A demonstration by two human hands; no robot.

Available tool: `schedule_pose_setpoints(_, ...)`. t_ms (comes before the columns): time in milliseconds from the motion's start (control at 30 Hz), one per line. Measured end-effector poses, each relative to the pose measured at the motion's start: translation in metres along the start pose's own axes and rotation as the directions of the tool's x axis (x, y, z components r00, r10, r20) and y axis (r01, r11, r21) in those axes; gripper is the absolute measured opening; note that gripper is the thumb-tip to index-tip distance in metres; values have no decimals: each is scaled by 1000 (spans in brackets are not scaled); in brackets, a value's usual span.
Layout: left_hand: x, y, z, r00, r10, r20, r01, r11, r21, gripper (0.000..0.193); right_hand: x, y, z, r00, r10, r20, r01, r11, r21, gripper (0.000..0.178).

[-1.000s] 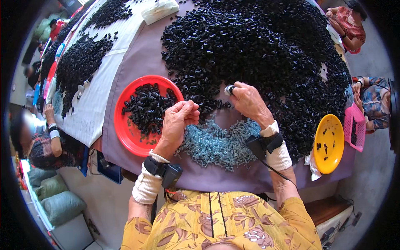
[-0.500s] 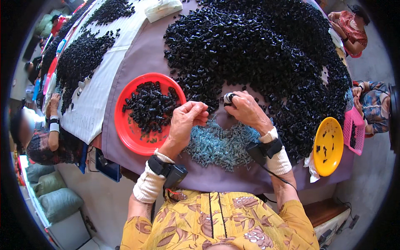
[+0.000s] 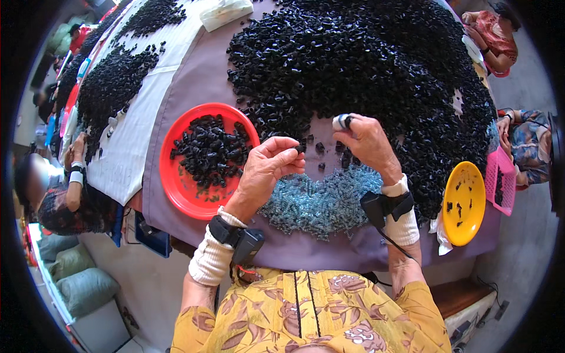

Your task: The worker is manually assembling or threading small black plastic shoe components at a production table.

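Note:
My left hand is closed in a pinch beside the red round tray; a small black plastic piece shows at its fingertips. To the right, my right hand hovers with curled fingers and a pale wrapping on one fingertip. Something dark shows by that wrapping, too small to make out. Below both hands lies a heap of small shiny bluish coil-like pieces. A large pile of small black plastic pieces spreads beyond them. More black pieces fill part of the red tray.
At right, a yellow oval plate carries a few black pieces, beside a pink basket. A white bag lies at the far edge. Other people sit left and right. Blue bins stand below the table at left.
My right hand has moved right and slightly up, away from my left hand. My left hand has shifted slightly right, and the black piece now shows at its fingertips.

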State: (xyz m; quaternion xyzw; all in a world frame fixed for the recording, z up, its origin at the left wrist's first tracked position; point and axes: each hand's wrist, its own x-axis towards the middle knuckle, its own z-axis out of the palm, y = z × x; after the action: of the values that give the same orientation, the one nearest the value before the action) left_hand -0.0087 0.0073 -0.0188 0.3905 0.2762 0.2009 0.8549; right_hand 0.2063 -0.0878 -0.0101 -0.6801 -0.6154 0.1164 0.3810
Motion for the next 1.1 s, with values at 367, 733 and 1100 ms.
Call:
schedule_pose_setpoints(367,-2,-4,-9,1000,3,17,-2,999,-51,20,-9,-2,21,986,-18,166,44,987,-153,15)
schedule_pose_setpoints(733,-1,-6,-7,1000,6,13,-5,998,-70,21,-32,-13,37,943,-134,305,243,902,-357,10)
schedule_pose_setpoints(1100,5,2,5,995,86,-44,-81,991,109,18,9,-30,13,971,-213,112,203,975,94,13)
